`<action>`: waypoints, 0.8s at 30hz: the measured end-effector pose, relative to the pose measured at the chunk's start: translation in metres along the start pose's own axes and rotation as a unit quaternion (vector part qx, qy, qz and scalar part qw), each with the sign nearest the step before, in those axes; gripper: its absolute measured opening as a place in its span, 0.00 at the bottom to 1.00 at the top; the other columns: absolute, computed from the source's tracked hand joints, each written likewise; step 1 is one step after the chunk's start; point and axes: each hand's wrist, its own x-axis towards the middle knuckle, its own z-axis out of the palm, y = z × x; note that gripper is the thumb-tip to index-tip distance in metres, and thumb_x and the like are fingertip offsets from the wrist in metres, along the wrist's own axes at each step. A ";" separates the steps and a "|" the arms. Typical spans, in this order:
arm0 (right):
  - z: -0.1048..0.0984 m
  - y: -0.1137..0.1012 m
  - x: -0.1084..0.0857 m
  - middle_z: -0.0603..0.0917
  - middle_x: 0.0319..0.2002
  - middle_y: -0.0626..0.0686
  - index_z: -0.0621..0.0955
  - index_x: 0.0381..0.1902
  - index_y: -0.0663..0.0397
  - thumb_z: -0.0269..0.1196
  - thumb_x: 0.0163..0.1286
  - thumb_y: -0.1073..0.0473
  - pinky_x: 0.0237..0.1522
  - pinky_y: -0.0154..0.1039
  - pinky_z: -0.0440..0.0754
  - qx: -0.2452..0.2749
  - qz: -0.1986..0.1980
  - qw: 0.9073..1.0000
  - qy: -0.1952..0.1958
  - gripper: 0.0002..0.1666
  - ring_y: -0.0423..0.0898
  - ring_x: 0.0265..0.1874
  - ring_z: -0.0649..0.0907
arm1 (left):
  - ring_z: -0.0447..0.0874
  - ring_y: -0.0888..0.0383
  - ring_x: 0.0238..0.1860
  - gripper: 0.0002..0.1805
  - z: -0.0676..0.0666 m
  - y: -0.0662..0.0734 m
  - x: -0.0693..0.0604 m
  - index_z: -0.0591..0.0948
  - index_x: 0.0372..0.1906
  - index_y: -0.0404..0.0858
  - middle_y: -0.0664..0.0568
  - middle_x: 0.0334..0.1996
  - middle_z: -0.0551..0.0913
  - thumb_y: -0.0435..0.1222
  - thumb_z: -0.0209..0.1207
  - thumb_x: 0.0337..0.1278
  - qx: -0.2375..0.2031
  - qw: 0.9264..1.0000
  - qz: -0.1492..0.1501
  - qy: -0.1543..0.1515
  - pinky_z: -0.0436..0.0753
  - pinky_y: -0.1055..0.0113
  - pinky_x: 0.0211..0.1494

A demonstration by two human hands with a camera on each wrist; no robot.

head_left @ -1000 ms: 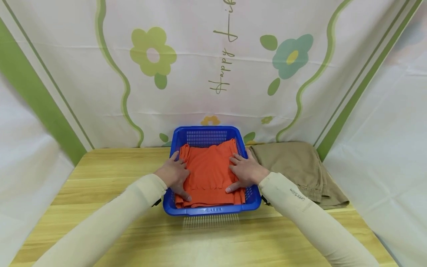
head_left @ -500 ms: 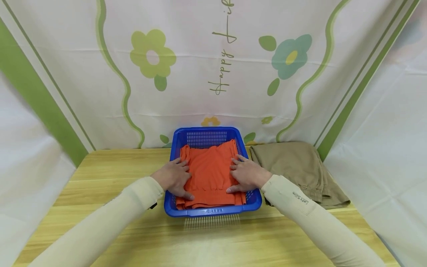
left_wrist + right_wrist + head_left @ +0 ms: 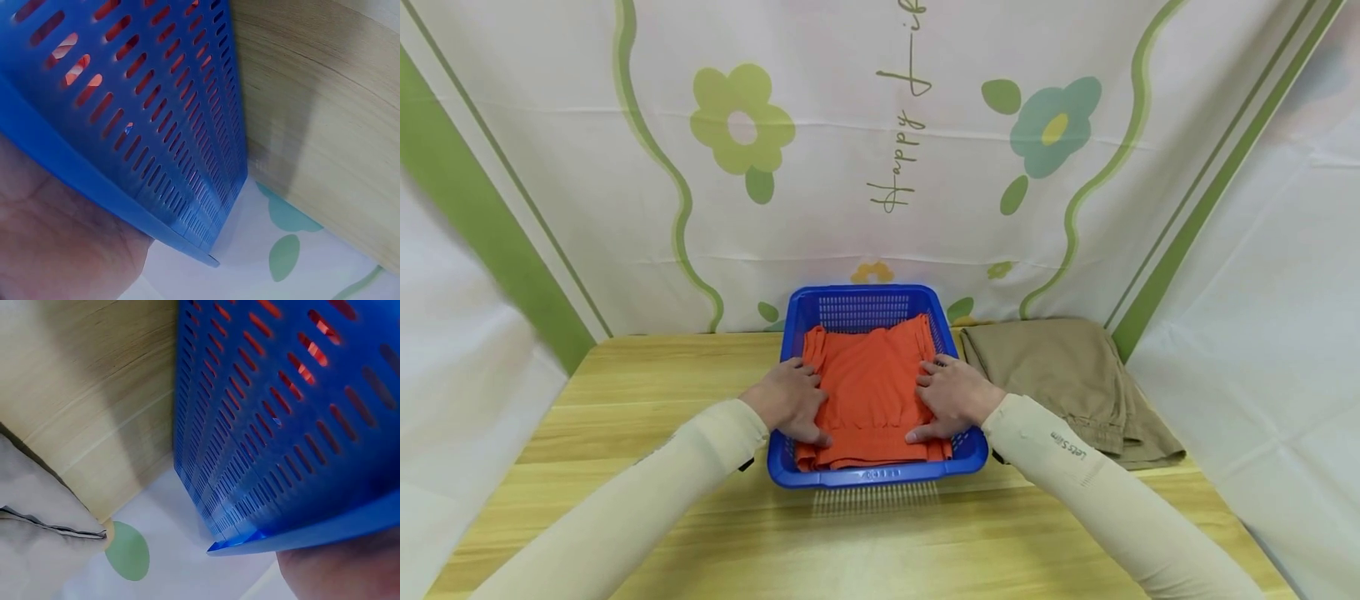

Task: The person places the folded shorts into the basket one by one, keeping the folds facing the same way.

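Note:
Folded orange pants (image 3: 872, 383) with a gathered waistband lie inside a blue slotted basket (image 3: 880, 477). Over the basket's left rim reaches my left hand (image 3: 790, 400), its fingers and thumb resting on the left edge of the pants. My right hand (image 3: 953, 396) lies likewise over the right rim, touching the right edge of the fabric. In the left wrist view the palm (image 3: 62, 237) is against the rim, and fingers show only through the slots. The right wrist view has the basket's side wall (image 3: 262, 456) covering most of that hand.
Khaki pants (image 3: 1052, 375) lie folded on the wooden table (image 3: 662, 383), just right of the basket. A white curtain (image 3: 835, 183) with printed flowers hangs behind the table's back edge. More white cloth (image 3: 1262, 333) hangs along the sides.
Both hands have drawn slightly toward me along the rims, and their spread fingers have come down closer to the orange pants. The basket and khaki pants stay in place.

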 end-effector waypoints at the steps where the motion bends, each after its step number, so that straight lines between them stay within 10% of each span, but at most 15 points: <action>1: 0.000 0.000 0.000 0.77 0.67 0.51 0.80 0.67 0.48 0.44 0.63 0.14 0.75 0.51 0.57 0.004 -0.001 1.000 0.004 0.55 0.52 0.73 0.67 | 0.63 0.46 0.73 0.46 0.000 0.000 0.000 0.77 0.69 0.43 0.45 0.70 0.73 0.71 0.52 0.57 -0.001 1.000 0.000 0.002 0.57 0.50 0.76; 7: 0.001 0.003 -0.004 0.84 0.59 0.54 0.84 0.59 0.52 0.54 0.66 0.20 0.74 0.56 0.58 0.098 -0.023 0.992 0.075 0.47 0.56 0.68 0.73 | 0.66 0.44 0.72 0.46 0.001 -0.003 -0.002 0.78 0.68 0.41 0.44 0.67 0.75 0.71 0.56 0.56 -0.026 0.999 0.015 0.037 0.60 0.49 0.75; 24: 0.002 0.020 -0.063 0.86 0.52 0.54 0.86 0.53 0.57 0.67 0.71 0.45 0.65 0.56 0.72 0.237 -0.030 0.927 0.289 0.23 0.57 0.60 0.79 | 0.68 0.40 0.70 0.35 -0.021 0.011 -0.042 0.77 0.68 0.35 0.38 0.67 0.74 0.55 0.63 0.66 -0.148 0.973 0.044 0.170 0.62 0.45 0.74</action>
